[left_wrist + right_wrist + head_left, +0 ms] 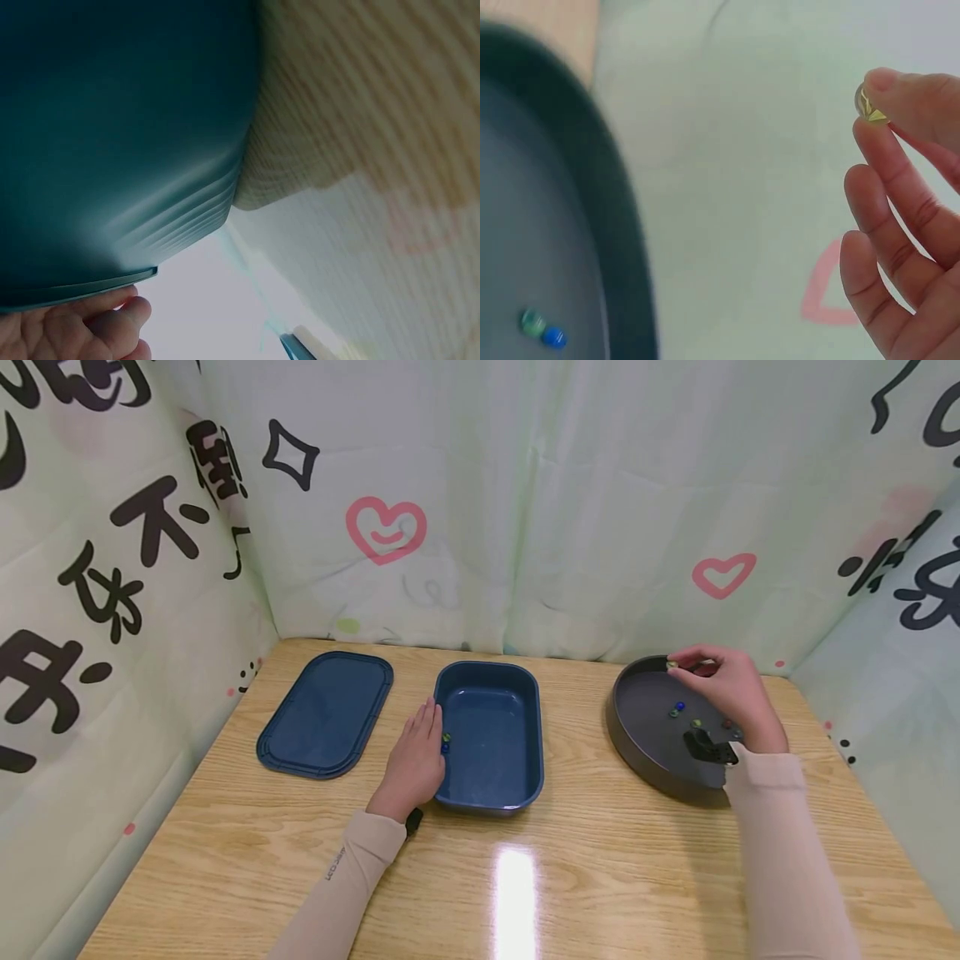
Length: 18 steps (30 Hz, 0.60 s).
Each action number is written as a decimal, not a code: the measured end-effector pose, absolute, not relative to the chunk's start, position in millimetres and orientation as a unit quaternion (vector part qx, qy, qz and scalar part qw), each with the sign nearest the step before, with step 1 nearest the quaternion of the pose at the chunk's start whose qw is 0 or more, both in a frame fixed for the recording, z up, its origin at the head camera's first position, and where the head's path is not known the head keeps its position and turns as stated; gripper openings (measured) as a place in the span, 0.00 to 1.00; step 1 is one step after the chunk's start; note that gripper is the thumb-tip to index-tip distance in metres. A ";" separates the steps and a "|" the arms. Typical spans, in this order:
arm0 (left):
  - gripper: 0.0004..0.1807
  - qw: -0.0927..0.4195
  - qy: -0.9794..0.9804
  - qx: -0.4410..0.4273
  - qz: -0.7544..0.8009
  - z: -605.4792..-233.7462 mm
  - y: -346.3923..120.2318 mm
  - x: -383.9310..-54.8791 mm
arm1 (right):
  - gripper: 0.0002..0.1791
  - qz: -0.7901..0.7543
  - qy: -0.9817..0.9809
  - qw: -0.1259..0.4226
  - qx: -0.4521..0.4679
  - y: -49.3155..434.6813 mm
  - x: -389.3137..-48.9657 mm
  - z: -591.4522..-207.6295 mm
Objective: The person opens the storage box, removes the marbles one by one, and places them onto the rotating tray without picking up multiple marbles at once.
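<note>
Between thumb and index finger, my right hand (723, 689) pinches a clear marble with a yellow swirl (870, 105), above the far rim of a round dark pan (637, 739). Several marbles lie in that pan, among them a blue marble (680, 705) beside a greenish one (532, 322). My left hand (418, 752) rests with straight fingers against the left rim of a deep blue rectangular box (491, 752). Just inside that rim, a green-yellow marble (446, 737) and a blue one (445, 748) show next to the fingers.
A flat blue lid (326, 714) lies on the wooden table (600, 877), left of the box. Printed curtains (525, 527) hang behind the table and at both sides.
</note>
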<state>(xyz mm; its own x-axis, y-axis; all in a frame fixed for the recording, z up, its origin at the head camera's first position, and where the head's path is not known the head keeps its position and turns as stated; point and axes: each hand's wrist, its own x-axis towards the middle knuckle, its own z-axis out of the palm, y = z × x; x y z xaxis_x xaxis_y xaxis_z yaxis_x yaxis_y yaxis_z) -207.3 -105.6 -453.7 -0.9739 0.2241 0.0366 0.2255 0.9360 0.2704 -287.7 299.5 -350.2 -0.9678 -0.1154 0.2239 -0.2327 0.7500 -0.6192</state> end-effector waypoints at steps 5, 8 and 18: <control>0.35 0.005 -0.984 -0.116 -0.138 -452.6 -105.7 -206.9 | 0.16 0.353 -0.924 0.102 0.108 281.0 -287.3 -341.4; 0.35 0.004 -0.984 -0.116 -0.137 -451.8 -105.7 -206.9 | 0.16 0.367 -0.915 0.107 0.126 268.7 -289.1 -339.7; 0.36 0.004 -0.984 -0.115 -0.140 -451.2 -105.0 -206.5 | 0.12 0.395 -0.895 0.097 0.183 221.5 -296.3 -346.2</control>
